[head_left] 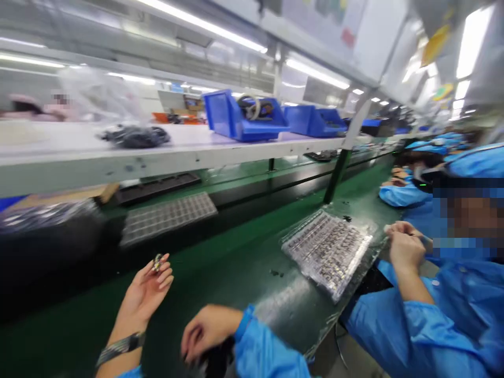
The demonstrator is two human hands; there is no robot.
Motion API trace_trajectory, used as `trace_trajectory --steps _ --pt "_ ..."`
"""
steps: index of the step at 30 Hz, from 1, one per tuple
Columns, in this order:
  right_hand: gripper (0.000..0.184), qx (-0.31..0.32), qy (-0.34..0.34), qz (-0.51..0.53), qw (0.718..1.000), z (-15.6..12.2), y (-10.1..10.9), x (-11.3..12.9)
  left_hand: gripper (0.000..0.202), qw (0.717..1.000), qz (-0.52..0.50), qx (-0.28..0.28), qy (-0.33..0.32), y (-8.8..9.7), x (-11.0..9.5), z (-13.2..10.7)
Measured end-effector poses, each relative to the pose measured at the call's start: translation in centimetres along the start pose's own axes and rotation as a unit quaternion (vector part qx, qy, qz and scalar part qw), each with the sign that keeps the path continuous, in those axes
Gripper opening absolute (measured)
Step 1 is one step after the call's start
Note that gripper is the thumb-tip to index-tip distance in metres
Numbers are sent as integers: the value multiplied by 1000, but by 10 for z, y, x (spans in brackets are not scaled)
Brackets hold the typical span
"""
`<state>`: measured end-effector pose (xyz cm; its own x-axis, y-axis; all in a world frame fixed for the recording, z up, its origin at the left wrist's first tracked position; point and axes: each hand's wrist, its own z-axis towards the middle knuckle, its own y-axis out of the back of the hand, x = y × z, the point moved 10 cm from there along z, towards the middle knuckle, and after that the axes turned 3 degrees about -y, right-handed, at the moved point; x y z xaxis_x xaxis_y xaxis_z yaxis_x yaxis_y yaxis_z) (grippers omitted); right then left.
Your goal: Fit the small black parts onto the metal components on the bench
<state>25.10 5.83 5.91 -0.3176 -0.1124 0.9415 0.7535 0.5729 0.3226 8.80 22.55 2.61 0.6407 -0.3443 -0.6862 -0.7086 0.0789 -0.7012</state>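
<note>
My left hand (147, 291) is raised over the green bench (236, 236), palm up. Its thumb and fingertips pinch a small part (157, 262), dark with shiny yellowish bits, too small to name more exactly. Lower down, my right hand (210, 331) hangs near the bench's front side with its fingers curled in. Whatever those fingers may hold is hidden. Just below that hand is a dark, blurred item (220, 359), and whether the two touch is unclear.
A clear plastic tray of small parts (328, 249) lies right, beside a co-worker in blue (413, 325). An emptier gridded tray (169, 218) sits on the dark belt (244, 197). Blue bins (246, 118) and black parts (136, 136) rest on the shelf above. A post (338, 176) rises mid-bench.
</note>
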Motion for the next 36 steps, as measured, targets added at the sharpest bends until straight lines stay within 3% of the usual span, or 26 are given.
trace_trajectory --steps 1,3,5,7,11,18,26,32,36 --pt "25 18 1 33 999 30 -29 -8 20 1000 -24 -5 -18 14 -6 -18" --pt "33 -30 -24 177 983 69 -55 -31 20 998 -49 -20 -26 40 -3 -46" --pt "39 -126 -32 229 965 85 -47 -53 17 999 -39 -37 -2 61 14 -62" --pt "41 -183 -39 252 950 89 -31 -67 13 999 -9 -42 24 72 33 -70" --pt "41 -230 -24 294 927 89 -6 -68 33 998 62 -4 9 67 48 -76" --pt "29 -288 -5 350 891 84 -9 -84 58 987 152 -41 -18 74 54 -83" --pt "24 -343 3 327 881 74 -2 -92 57 981 179 -54 -44 78 53 -81" --pt "16 -340 -8 293 894 76 -5 -94 54 980 184 -60 -47 78 54 -83" --pt "20 -349 -6 295 890 75 -5 -92 53 977 203 -51 -45 75 58 -83"
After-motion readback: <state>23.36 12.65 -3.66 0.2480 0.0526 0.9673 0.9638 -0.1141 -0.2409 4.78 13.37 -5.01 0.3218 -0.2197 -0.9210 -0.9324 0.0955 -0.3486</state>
